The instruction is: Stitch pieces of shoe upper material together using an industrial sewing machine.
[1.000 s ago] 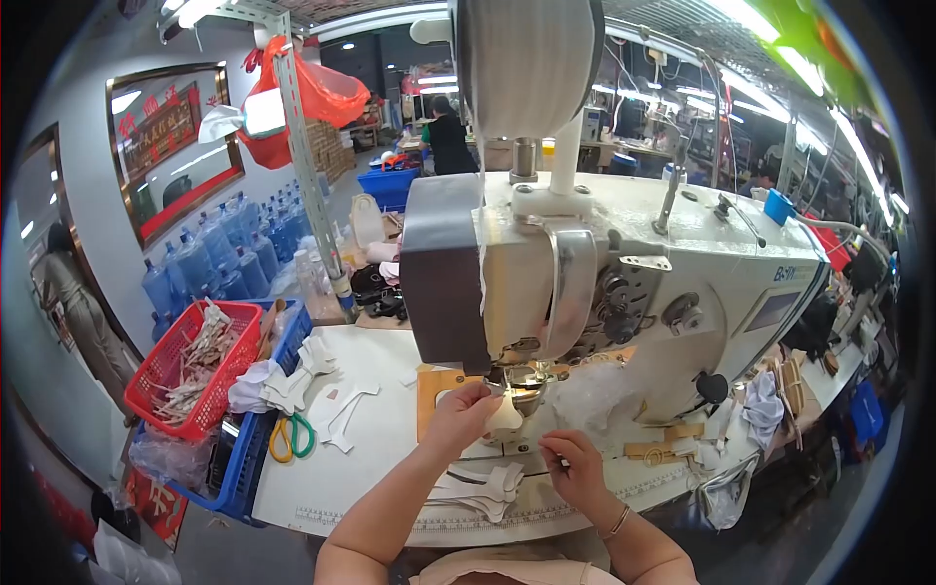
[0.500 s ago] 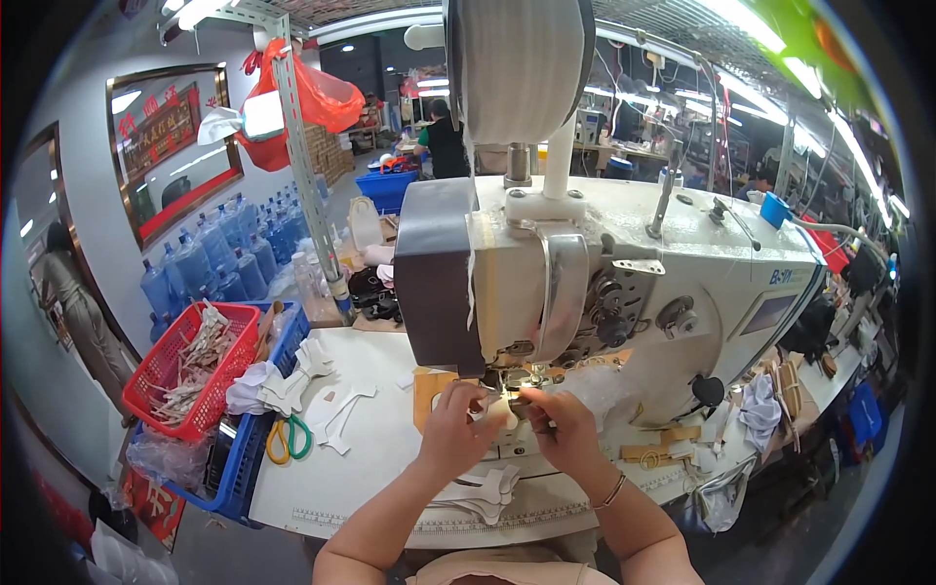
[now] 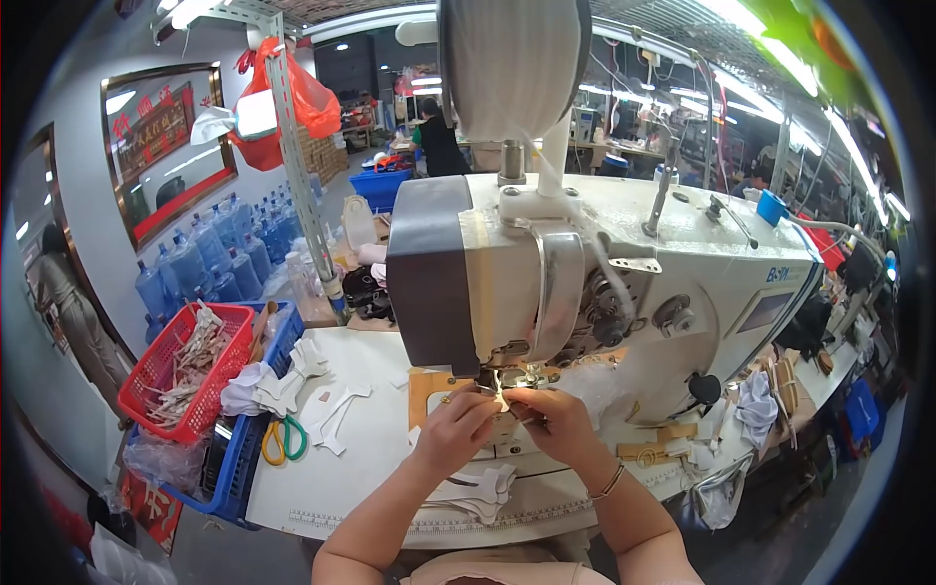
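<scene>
At the needle area of a white sewing machine (image 3: 624, 214), both my hands are closed in pinches close together. My left hand (image 3: 451, 429) and my right hand (image 3: 556, 424) grip a small pale piece of material (image 3: 500, 401) between their fingertips. My fingers partly hide it, so its full shape cannot be made out. Just below my left wrist, several white cut pieces (image 3: 473, 495) lie stacked on the white table (image 3: 380, 483). A large roll of white tape (image 3: 512, 68) stands on top of the machine, with a blurred strand (image 3: 606, 263) hanging down its front right.
Left on the table lie green-and-yellow-handled scissors (image 3: 285, 441) and white Y-shaped pieces (image 3: 336, 419). A red basket (image 3: 146, 385) of scraps sits on a blue crate (image 3: 229, 497) at the table's left edge. Tan strips (image 3: 663, 444) and a grey cloth (image 3: 756, 409) lie right.
The tape strand has swung from the front left of the machine head over to its right. My left fingers have come in closer to my right ones at the pale piece.
</scene>
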{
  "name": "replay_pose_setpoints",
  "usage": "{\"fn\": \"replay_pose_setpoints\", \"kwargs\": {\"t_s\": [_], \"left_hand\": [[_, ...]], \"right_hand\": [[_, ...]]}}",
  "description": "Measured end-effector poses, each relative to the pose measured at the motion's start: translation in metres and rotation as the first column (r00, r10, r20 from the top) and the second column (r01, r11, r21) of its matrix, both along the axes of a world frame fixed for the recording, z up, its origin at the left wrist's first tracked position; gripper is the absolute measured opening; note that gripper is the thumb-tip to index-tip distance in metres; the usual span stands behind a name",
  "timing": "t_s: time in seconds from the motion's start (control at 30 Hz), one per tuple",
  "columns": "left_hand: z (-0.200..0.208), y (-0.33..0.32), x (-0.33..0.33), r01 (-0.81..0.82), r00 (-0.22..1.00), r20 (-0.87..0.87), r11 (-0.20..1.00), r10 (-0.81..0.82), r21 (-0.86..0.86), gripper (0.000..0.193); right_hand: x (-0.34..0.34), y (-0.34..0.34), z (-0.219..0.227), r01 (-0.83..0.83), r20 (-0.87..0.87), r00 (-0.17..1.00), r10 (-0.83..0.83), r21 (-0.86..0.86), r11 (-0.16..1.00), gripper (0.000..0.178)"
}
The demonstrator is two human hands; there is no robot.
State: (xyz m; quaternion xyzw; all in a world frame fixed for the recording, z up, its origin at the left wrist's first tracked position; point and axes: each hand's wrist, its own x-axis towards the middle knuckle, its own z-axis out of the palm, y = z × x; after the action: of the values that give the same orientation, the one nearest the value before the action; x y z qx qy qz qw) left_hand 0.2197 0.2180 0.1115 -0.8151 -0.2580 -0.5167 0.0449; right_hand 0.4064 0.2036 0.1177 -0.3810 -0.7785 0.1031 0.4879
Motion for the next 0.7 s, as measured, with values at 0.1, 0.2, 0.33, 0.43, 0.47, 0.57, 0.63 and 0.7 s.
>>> {"fn": "replay_pose_setpoints", "kwargs": {"t_s": [0.1,0.2,0.33,0.43,0.47,0.57,0.63,0.7], "left_hand": [[-0.002,0.01,-0.005,0.049,0.998,0.033,0.998,-0.048,-0.028,0.026],[-0.006,0.025,-0.013,0.085,0.994,0.083,0.989,-0.075,-0.124,0.021],[-0.008,0.032,-0.015,0.109,0.987,0.141,0.976,-0.083,-0.186,0.018],[-0.009,0.031,-0.013,0.125,0.982,0.163,0.979,-0.099,-0.16,0.018],[-0.01,0.03,-0.013,0.119,0.981,0.172,0.975,-0.087,-0.187,0.017],[-0.01,0.031,-0.012,0.109,0.981,0.182,0.975,-0.074,-0.195,0.017],[-0.009,0.029,-0.012,0.109,0.981,0.18,0.977,-0.076,-0.181,0.016],[-0.007,0.025,-0.01,0.045,0.989,0.149,0.983,-0.019,-0.178,0.018]], "right_hand": [[0.001,-0.001,0.0,0.008,0.031,0.999,-0.008,-0.002,1.0,0.04],[-0.002,-0.005,0.006,0.02,0.064,0.998,-0.022,0.023,1.0,0.046],[-0.005,-0.008,0.008,0.043,0.127,0.991,-0.042,-0.005,0.999,0.051],[-0.006,-0.009,0.009,0.068,0.135,0.988,-0.07,0.021,0.997,0.051],[-0.006,-0.009,0.009,0.074,0.129,0.989,-0.077,0.031,0.997,0.051],[-0.006,-0.009,0.009,0.06,0.122,0.991,-0.061,0.01,0.998,0.05],[-0.007,-0.01,0.009,0.055,0.1,0.993,-0.056,0.01,0.998,0.05],[-0.006,-0.01,0.008,0.055,0.077,0.996,-0.055,0.009,0.998,0.049]]}}
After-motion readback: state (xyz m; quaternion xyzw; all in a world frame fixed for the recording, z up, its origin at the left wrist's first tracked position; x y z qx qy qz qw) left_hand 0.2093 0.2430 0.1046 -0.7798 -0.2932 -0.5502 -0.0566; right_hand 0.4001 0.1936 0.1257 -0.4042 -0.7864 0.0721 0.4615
